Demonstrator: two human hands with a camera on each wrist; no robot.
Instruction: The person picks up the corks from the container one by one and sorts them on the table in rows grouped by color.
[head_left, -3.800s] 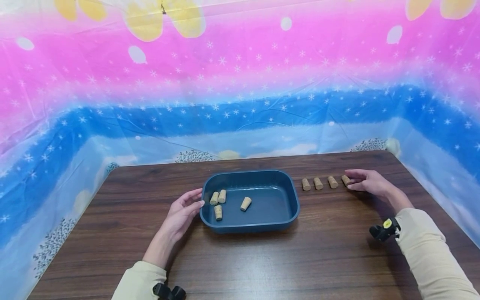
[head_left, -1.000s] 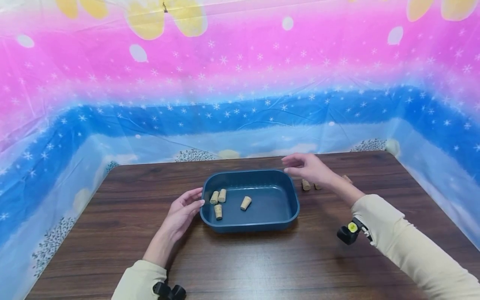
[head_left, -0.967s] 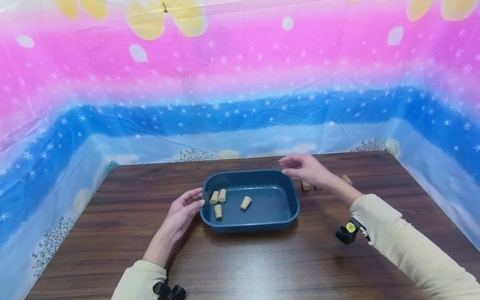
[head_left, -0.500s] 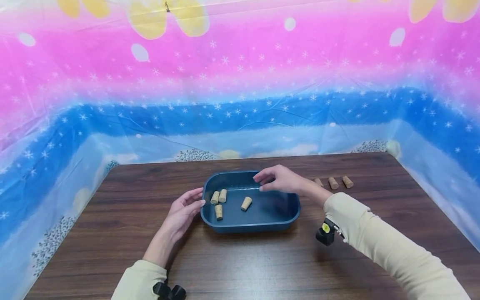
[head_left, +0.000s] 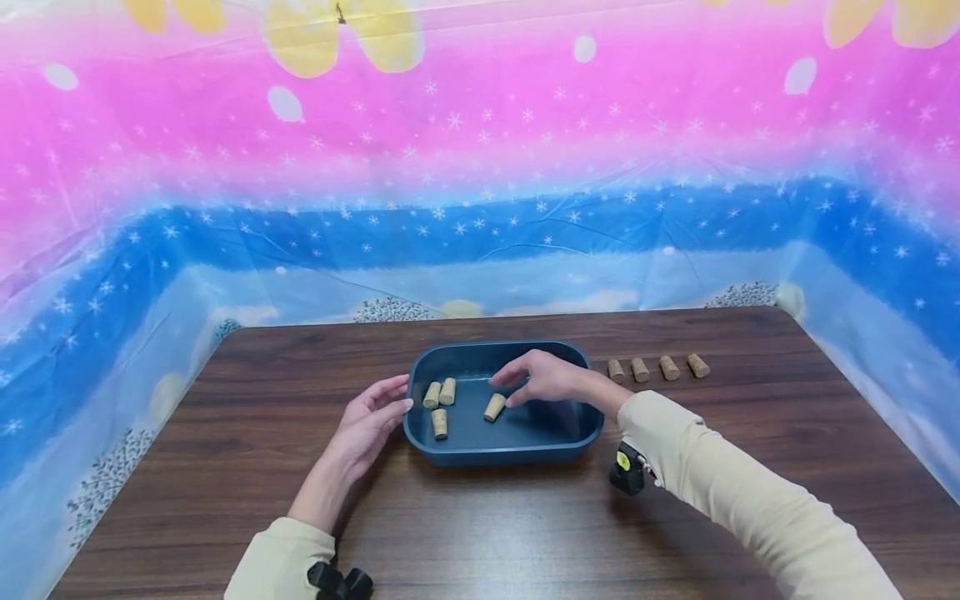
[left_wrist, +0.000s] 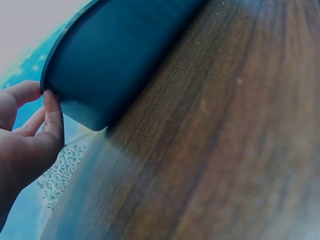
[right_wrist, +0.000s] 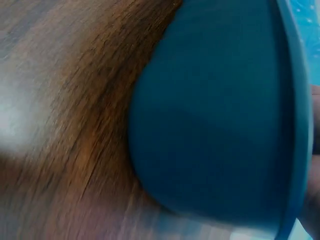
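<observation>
A dark blue rectangular tub [head_left: 502, 456] stands on the table, with several tapered cork stoppers inside. My left hand [head_left: 370, 425] pinches its left rim; in the left wrist view the thumb and a finger meet at the rim [left_wrist: 50, 60]. My right hand [head_left: 546, 377] reaches into the tub, thumb and fingers apart. Its thumb tip is right at the edge of a lone cork stopper [head_left: 494, 407], and the index fingertip is just above it. Three more stoppers, one of them this cork stopper [head_left: 439, 424], lie at the tub's left end. In the right wrist view the tub's wall [right_wrist: 210, 110] hides most of the hand.
To the right of the tub, several cork stoppers form a row on the brown wooden table [head_left: 480, 533], from the nearest cork [head_left: 616, 371] to the farthest cork [head_left: 698, 366]. A patterned pink and blue cloth [head_left: 480, 225] hangs behind the table.
My right hand has let go of the rightmost cork in the row, moved left over the tub's rim and come down inside beside the lone cork. My left hand has stayed at the rim.
</observation>
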